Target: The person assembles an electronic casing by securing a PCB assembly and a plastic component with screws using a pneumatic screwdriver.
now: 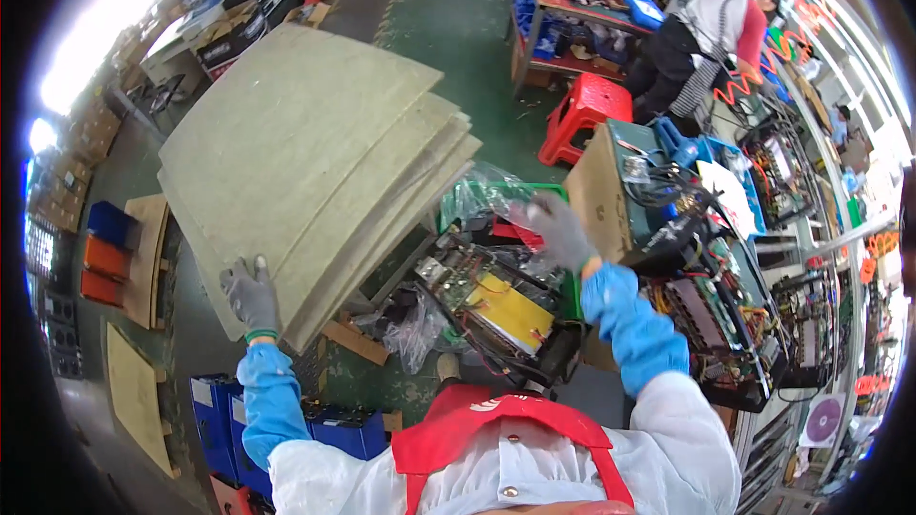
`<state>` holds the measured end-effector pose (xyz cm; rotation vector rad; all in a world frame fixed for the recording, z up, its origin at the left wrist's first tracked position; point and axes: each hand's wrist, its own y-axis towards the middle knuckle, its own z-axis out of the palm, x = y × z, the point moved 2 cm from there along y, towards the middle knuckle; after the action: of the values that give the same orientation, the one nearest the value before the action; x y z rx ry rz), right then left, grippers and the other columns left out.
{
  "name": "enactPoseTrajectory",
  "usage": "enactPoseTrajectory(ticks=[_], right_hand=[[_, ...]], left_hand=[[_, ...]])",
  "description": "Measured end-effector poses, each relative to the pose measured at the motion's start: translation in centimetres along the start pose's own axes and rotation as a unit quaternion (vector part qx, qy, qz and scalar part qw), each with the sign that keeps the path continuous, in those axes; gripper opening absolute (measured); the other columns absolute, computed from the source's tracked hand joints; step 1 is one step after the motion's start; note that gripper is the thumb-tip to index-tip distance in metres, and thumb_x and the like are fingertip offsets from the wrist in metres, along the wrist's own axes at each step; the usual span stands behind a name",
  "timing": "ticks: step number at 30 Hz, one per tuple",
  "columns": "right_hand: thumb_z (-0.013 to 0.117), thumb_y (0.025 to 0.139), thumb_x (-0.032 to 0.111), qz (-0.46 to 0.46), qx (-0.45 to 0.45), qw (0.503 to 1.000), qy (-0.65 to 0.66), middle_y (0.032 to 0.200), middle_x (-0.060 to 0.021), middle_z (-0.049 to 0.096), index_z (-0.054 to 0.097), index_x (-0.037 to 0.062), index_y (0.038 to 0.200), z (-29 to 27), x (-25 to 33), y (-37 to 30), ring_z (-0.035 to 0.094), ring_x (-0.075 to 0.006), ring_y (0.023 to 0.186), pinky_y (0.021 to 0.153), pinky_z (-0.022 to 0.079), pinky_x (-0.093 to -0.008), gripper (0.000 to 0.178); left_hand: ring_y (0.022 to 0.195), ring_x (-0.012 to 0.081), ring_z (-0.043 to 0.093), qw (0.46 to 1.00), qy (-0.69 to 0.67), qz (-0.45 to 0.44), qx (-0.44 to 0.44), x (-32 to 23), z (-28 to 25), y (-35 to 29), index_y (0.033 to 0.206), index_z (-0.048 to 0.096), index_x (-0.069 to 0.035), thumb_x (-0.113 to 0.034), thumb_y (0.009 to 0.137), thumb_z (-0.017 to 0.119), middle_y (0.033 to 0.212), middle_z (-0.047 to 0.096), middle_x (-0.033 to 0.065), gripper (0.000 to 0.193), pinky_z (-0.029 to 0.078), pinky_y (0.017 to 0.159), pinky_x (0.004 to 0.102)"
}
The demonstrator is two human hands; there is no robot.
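My left hand, in a grey glove, rests with fingers apart on the near edge of a stack of large greenish-grey boards. The stacked sheets are fanned unevenly along their right side. My right hand, also gloved in grey, hovers over the right side of a green crate; its fingers are blurred, and I cannot make out anything held. Close to it are clear plastic bags and a red piece. In front of me sits an open electronic unit with a yellow panel and loose wires.
On the right, a workbench carries more open electronic units and a brown box side. A red stool stands beyond, near a co-worker bending over the bench. Blue bins and a wooden board lie at left.
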<state>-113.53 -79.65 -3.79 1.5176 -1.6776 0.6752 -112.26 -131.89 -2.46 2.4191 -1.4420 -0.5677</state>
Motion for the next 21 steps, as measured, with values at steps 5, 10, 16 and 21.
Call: enactPoseTrajectory(ticks=[5, 10, 16, 21], right_hand=[[0.061, 0.085, 0.035, -0.034, -0.057, 0.993, -0.102, 0.11, -0.0201, 0.063, 0.057, 0.002, 0.119, 9.3, 4.2, 18.0, 0.06, -0.0327, 0.104, 0.091, 0.045, -0.0379, 0.048], [0.062, 0.084, 0.042, 0.033, -0.084, 0.983, -0.158, 0.122, -0.0195, 0.058, 0.054, 0.0001, 0.123, 15.4, 4.8, 31.0, 0.055, -0.0338, 0.113, 0.098, 0.041, -0.0372, 0.057], [0.059, 0.09, 0.03, 0.029, -0.019, 0.993, 0.112, 0.088, -0.0126, 0.069, 0.069, 0.0037, 0.093, 19.2, 2.7, 36.8, 0.067, -0.0245, 0.085, 0.071, 0.049, -0.038, 0.029], [0.066, 0.087, 0.034, -0.147, 0.042, 0.921, -0.358, 0.078, -0.0084, 0.065, 0.068, 0.001, 0.093, 16.9, 2.2, 38.0, 0.058, -0.0213, 0.066, 0.066, 0.045, -0.038, 0.034]], left_hand=[[0.096, 0.0397, 0.052, 0.997, -0.021, 0.073, -0.003, 0.5, 0.0, 0.2, 0.108, 0.059, -0.001, -0.033, 0.088, 0.061, 0.098, 0.053, 0.0207, 0.038, 0.044, 0.081, 0.0488], [0.093, 0.0373, 0.05, 0.995, -0.066, 0.077, 0.008, 0.3, 1.0, 0.4, 0.108, 0.059, -0.001, -0.028, 0.086, 0.063, 0.096, 0.052, 0.0199, 0.035, 0.043, 0.08, 0.0473], [0.093, 0.0354, 0.05, 0.995, -0.063, 0.071, -0.009, 0.7, -0.3, 0.7, 0.109, 0.058, -0.001, -0.025, 0.083, 0.066, 0.097, 0.05, 0.0181, 0.036, 0.042, 0.08, 0.0469], [0.1, 0.0366, 0.051, 0.996, -0.08, 0.015, -0.025, 0.7, 0.6, 1.0, 0.112, 0.057, -0.001, -0.023, 0.081, 0.066, 0.104, 0.053, 0.0198, 0.039, 0.043, 0.085, 0.0462]])
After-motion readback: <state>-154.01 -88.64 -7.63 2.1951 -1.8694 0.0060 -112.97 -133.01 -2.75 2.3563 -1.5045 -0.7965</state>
